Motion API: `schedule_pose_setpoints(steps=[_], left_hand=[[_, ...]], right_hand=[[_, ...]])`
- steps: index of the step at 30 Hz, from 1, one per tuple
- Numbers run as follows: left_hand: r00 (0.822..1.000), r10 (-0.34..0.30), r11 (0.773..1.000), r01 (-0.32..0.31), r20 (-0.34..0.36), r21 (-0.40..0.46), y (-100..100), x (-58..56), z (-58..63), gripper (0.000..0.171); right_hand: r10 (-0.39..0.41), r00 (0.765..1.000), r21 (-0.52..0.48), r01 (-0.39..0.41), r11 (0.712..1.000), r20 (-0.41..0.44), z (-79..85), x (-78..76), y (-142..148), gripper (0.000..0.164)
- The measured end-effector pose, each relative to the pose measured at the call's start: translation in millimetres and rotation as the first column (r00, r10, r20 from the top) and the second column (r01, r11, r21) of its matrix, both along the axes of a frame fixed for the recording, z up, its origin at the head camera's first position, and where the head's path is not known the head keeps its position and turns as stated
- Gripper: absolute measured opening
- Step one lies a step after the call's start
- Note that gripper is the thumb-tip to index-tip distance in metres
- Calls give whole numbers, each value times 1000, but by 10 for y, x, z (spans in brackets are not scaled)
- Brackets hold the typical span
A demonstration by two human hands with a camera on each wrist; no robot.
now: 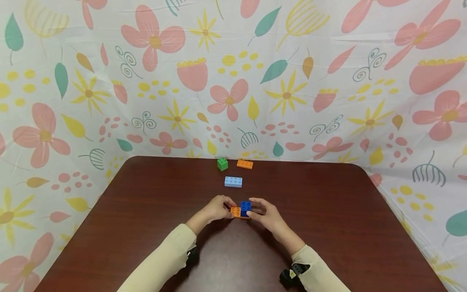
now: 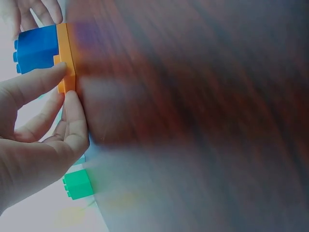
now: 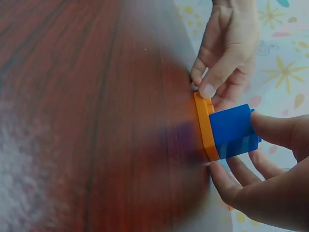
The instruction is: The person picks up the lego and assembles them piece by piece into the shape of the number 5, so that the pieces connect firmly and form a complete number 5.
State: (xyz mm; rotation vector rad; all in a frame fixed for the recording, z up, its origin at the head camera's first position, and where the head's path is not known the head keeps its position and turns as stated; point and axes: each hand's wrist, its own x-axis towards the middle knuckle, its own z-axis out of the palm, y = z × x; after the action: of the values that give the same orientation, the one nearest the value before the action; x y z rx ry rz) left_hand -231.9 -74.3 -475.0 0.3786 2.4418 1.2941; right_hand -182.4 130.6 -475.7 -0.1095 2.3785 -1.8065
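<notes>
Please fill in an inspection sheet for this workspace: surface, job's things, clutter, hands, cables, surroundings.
Surface: dark brown table, wood-grained, with a sheen near the front.
Job's things: blue brick on one end of an orange plate; whether fully pressed down, cannot tell.
Clutter: loose pieces beyond the hands: light blue brick, green brick, second orange plate.
Hands: left hand pinches the orange plate's free end; right hand holds the blue brick between thumb and fingers.
Cables: nothing seen.
Surroundings: floral cloth behind the table.
</notes>
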Motion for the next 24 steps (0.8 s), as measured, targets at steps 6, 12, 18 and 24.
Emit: schedule_pose_setpoints(steps=[6,12,18,24], left_hand=[[999,-32,999,32,-2,11,-14,-22,10,31],[996,-81,996,80,25,32,-45,-36,62,37],[992,-102,993,97,74,61,-78,-79,94,40],[984,-99,991,85,148,99,-118,-146,118,38]], right_hand=[[-30,999,-9,30,999,11,-32,-2,-18,41],[-49,999,15,49,999,6,-76,-21,-25,39],[-63,998,18,63,998,15,-89,-25,-44,36],[-56,998,5,56,998,21,-105,-21,-27,36]])
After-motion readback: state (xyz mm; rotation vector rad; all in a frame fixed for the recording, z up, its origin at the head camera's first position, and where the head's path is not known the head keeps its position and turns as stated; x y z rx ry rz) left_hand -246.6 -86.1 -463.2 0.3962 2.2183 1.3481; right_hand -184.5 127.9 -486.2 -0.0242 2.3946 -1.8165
